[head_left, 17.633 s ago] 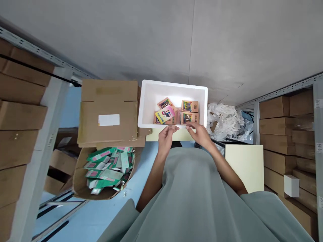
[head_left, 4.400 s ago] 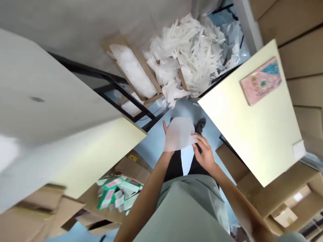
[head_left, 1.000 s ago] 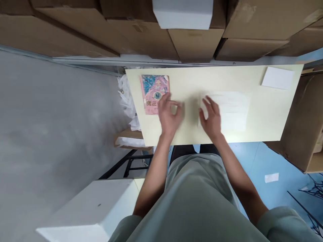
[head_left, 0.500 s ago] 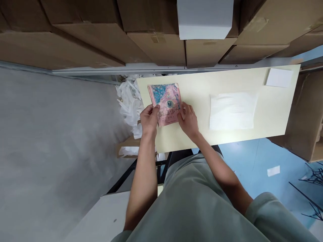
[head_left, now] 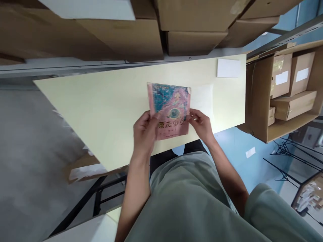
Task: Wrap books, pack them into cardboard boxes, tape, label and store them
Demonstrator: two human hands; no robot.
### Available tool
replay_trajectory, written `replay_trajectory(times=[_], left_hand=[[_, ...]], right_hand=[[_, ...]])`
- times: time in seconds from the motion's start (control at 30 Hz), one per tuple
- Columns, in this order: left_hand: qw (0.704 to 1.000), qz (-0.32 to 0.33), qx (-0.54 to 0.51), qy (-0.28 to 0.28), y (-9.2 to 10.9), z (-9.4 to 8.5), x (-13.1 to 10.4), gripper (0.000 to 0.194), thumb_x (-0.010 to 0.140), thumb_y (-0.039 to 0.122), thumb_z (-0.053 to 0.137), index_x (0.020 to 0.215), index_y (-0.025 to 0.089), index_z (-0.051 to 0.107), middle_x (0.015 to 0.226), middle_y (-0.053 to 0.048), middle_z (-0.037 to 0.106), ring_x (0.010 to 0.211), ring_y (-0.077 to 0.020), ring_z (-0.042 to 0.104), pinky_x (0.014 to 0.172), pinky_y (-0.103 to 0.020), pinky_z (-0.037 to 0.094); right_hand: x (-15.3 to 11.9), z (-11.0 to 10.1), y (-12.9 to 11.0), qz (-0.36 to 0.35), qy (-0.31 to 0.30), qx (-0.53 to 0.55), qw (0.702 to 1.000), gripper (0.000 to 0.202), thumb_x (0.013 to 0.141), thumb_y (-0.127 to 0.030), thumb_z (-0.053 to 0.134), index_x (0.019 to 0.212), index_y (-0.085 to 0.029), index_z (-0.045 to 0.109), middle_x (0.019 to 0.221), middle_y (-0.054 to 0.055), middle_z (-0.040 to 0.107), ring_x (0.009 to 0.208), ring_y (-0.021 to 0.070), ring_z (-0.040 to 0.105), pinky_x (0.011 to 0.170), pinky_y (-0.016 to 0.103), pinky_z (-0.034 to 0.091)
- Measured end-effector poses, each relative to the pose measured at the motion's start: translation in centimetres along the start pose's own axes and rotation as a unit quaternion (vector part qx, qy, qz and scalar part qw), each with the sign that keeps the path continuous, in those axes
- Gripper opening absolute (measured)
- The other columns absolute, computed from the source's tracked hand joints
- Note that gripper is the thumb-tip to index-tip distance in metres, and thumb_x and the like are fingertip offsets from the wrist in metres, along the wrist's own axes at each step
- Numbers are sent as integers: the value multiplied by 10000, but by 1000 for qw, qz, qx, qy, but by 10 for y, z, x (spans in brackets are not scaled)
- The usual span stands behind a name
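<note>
Both my hands hold a flat pink and blue printed packet above the pale yellow table. My left hand grips its lower left corner, and my right hand grips its lower right edge. A white translucent bag lies flat on the table just behind and to the right of the packet, partly hidden by it. Near the table's far right corner rests a small white card.
Stacked brown cardboard boxes fill the shelf behind the table. An open carton with smaller boxes inside stands at the right. The blue floor shows below the table, with a black frame at lower left.
Both hands have lifted the pink packet off the table's left part and carried it right, toward the white bag. The view has swung to the right.
</note>
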State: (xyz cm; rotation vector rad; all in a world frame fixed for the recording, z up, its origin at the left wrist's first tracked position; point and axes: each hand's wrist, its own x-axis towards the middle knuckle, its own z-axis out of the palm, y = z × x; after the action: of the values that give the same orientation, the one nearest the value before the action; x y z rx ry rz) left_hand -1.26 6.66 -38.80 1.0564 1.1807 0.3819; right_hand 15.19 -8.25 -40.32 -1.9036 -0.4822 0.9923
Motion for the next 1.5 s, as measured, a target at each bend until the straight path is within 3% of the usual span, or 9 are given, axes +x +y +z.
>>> replay_trajectory(times=[0.13,0.23,0.43,0.63,0.73,0.93,1.17,1.3,1.5], left_hand=[[998,28,26,-59,-30,74,9,356,961,572,770,1073,238,713,944,-32,749,965,-214,729,848,-326,616],[996,31,54,-68,-55,106,13,349,990,522,737,1175,227,714,1049,-78,808,1001,-230,763,862,-351,627],[984,41,172,3,-85,121,17,196,991,280,668,1144,218,776,1086,-75,824,891,-189,750,848,-342,623],[983,59,173,34,-92,125,13,237,1005,318,694,1196,214,789,1100,-76,831,852,-173,742,823,-327,625],[977,79,188,56,-91,122,7,241,1025,302,661,1221,215,770,1147,-87,814,890,-181,745,849,-338,632],[909,100,293,278,-92,89,12,567,900,363,851,1394,198,627,1328,-163,685,1191,-296,687,1100,-483,573],[943,-40,235,233,-85,72,17,218,881,347,828,803,223,666,669,55,531,635,-148,469,692,-312,461],[945,-14,197,260,-78,55,-1,214,877,364,815,806,217,675,664,60,543,615,-134,444,594,-276,371],[929,35,201,308,-56,21,-33,187,918,375,774,875,213,689,715,43,577,649,-136,511,620,-264,439]], right_hand=[[8,-77,16,2,65,-47,997,305,1000,-441,701,1205,-228,773,1057,57,781,867,183,734,799,361,658],[20,-108,31,0,67,-82,994,292,1005,-404,656,1199,-218,771,1105,74,791,879,184,728,817,372,655],[38,-113,65,-17,63,-126,990,259,1028,-349,579,1174,-216,746,1133,93,772,912,190,724,801,358,632],[42,-107,83,-42,83,-139,986,242,1021,-318,566,1156,-210,734,1081,92,751,903,201,708,835,378,623],[42,-108,85,-42,86,-146,985,222,1018,-291,565,1156,-219,723,1073,87,746,902,208,704,841,388,623],[41,-107,86,-52,92,-174,979,209,998,-220,557,1141,-231,709,1061,88,744,936,223,714,838,390,618],[43,-105,88,-56,103,-181,976,234,958,-171,525,1113,-218,694,1054,88,741,910,215,705,838,383,606],[48,-86,82,-60,73,-191,977,227,970,-170,530,1116,-218,698,1057,95,748,917,223,704,860,390,607],[53,-34,69,-92,25,-208,973,223,1010,-178,518,1099,-230,715,1069,100,737,906,233,703,859,394,610]])
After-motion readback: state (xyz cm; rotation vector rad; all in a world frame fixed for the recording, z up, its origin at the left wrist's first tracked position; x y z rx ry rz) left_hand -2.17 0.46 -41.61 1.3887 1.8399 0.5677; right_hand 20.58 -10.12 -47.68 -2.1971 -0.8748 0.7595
